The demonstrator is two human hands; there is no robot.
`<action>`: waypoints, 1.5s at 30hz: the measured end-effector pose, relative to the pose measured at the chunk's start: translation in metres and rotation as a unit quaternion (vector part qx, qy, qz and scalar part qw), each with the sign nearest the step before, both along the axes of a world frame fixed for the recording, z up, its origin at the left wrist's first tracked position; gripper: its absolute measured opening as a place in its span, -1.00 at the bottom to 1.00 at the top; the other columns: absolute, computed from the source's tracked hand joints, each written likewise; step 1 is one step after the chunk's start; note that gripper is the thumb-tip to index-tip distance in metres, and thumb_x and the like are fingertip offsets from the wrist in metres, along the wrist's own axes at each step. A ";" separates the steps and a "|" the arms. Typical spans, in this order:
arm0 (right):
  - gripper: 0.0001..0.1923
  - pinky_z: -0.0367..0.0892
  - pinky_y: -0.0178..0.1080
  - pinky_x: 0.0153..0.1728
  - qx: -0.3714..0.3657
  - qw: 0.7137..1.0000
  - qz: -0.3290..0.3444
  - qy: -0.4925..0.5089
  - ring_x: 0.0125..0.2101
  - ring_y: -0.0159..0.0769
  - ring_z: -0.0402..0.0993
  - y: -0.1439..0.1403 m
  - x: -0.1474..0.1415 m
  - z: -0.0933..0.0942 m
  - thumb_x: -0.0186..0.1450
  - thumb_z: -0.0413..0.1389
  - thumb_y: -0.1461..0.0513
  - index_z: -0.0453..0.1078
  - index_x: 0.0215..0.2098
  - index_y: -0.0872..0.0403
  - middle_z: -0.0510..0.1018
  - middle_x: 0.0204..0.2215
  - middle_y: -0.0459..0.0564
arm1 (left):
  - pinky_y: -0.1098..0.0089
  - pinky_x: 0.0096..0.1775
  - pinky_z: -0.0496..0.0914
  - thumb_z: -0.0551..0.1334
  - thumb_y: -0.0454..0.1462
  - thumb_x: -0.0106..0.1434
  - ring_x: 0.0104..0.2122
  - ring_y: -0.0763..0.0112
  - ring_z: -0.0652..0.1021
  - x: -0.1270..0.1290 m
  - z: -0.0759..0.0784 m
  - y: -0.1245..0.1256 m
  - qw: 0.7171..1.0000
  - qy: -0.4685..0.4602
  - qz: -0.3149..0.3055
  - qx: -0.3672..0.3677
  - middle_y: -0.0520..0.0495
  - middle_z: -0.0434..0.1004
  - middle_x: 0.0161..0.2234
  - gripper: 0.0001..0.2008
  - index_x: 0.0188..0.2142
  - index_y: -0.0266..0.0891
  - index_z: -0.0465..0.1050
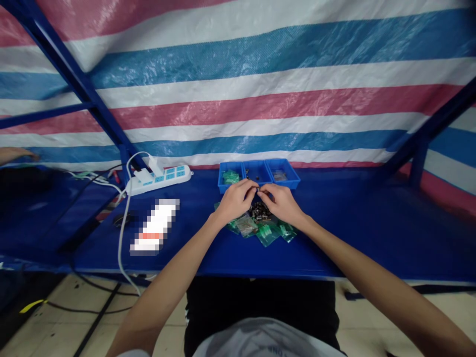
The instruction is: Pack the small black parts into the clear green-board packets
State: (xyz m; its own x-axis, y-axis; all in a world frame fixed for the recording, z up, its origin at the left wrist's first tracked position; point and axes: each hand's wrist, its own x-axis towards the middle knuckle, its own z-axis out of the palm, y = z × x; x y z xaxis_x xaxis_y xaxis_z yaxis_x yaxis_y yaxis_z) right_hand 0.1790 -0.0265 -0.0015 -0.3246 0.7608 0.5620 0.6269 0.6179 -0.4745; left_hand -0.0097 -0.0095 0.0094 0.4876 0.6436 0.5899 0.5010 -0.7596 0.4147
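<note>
My left hand (238, 199) and my right hand (280, 201) meet above a heap of small dark metallic cylindrical parts (260, 211). Their fingertips pinch together around a tiny dark piece (258, 189), too small to name for certain. Below the hands, small clear plastic bags with green contents (267, 233) spread over the blue table, and one bag (246, 225) holds brownish pieces. Just behind my fingers stands a blue three-compartment tray (296, 181). Green bits (230, 177) lie in its left compartment, a few dark parts in the middle one, and pale pieces (279, 175) in the right one.
A white power strip (159, 179) with plugs and a white cable (121, 243) lies to the left. Nearer is a pixelated white rectangle (156, 228). Blue metal posts (85, 94) frame a striped tarp. Another person's hand (18, 154) shows at far left.
</note>
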 end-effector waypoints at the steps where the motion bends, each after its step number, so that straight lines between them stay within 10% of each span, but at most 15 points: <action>1: -0.81 0.21 -0.26 -0.38 0.003 1.000 -0.002 0.004 -0.44 -0.27 0.44 0.000 0.000 0.000 0.41 0.03 0.21 0.40 -0.34 0.06 0.52 -0.45 -0.05 | 0.33 -0.25 0.40 0.08 -0.30 0.42 -0.31 0.36 0.53 0.000 0.000 0.000 1.000 0.003 0.003 -0.002 -0.08 0.53 -0.25 -0.82 -0.11 -0.23 0.45; 25: -0.74 0.26 -0.29 -0.42 -0.112 0.988 0.022 0.102 -0.45 -0.28 0.45 0.003 0.003 0.005 0.38 0.05 0.13 0.46 -0.37 0.07 0.57 -0.47 -0.08 | 0.43 -0.36 0.31 0.12 -0.12 0.44 -0.37 0.40 0.50 -0.002 -0.002 0.000 0.995 0.087 0.019 0.038 -0.04 0.47 -0.30 -0.75 -0.21 -0.23 0.45; 45: -0.91 0.40 -0.19 -0.29 -0.154 0.971 0.043 0.180 -0.36 -0.24 0.55 0.006 0.001 -0.001 0.23 0.18 0.19 0.44 -0.37 0.06 0.60 -0.41 -0.05 | 0.38 -0.26 0.43 0.14 -0.35 0.38 -0.23 0.33 0.56 -0.005 -0.003 0.003 0.995 0.095 0.017 0.023 -0.09 0.51 -0.17 -0.87 -0.11 -0.22 0.41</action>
